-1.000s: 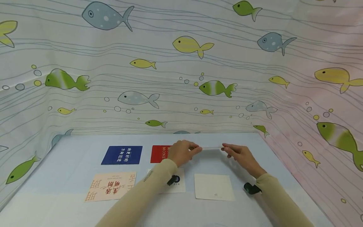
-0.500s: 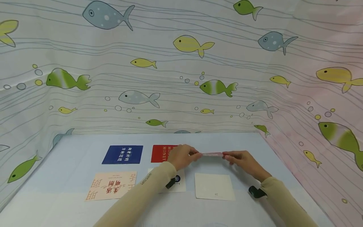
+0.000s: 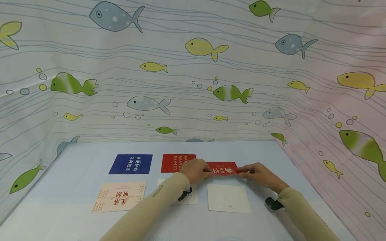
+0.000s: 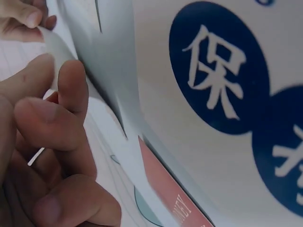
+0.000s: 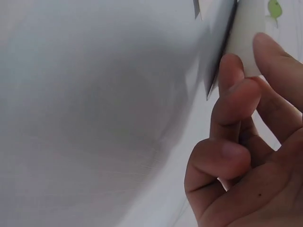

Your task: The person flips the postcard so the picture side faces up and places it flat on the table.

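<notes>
A red card (image 3: 223,168) with white characters is stretched between both hands over the far right part of the table. My left hand (image 3: 194,170) pinches its left end between thumb and fingers, while my right hand (image 3: 261,174) pinches the opposite end. Its pale back (image 4: 59,54) shows between the fingertips in the left wrist view, and again as a cream strip (image 5: 244,42) in the right wrist view. Just left of the left hand lies a red card with MONEY lettering (image 3: 173,163), its corner partly hidden. Below the held card is a blank cream card (image 3: 228,198).
A blue card (image 3: 131,164) and a peach card with red characters (image 3: 119,196) lie at the left of the table (image 3: 60,207). The left forearm partly covers a white card with dark blue circles (image 3: 193,197). A fish-print curtain (image 3: 193,77) closes off the back and sides.
The held card has tipped from edge-on to showing its red printed face and has come down toward the table. Both hands have lowered slightly, keeping their hold.
</notes>
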{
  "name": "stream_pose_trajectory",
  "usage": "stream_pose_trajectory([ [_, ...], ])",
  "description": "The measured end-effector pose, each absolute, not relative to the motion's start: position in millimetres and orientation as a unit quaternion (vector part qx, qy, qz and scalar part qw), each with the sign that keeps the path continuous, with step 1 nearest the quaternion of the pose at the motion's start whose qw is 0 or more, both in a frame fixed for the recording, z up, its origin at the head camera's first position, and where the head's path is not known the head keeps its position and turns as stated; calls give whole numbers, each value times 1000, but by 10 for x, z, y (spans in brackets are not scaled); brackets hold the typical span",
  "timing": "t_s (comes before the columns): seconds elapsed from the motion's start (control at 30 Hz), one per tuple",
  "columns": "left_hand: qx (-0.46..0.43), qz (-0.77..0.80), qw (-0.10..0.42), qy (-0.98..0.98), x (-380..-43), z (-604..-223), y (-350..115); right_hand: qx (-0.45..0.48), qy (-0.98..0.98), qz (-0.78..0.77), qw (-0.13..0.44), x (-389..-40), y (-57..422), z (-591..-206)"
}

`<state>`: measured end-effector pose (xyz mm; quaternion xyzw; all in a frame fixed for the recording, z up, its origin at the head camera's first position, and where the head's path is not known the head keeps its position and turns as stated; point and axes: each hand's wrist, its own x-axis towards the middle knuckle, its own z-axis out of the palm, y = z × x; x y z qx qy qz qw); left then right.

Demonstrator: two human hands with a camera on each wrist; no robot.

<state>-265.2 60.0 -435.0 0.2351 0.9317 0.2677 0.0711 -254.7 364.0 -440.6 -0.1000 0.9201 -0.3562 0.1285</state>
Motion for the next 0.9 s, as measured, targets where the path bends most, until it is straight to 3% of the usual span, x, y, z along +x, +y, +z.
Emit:
stream_pose_trajectory([
  [0.9, 219, 257, 73, 939, -2675, -4390, 657, -96, 949, -280, 112, -2602, 3531, -4435],
])
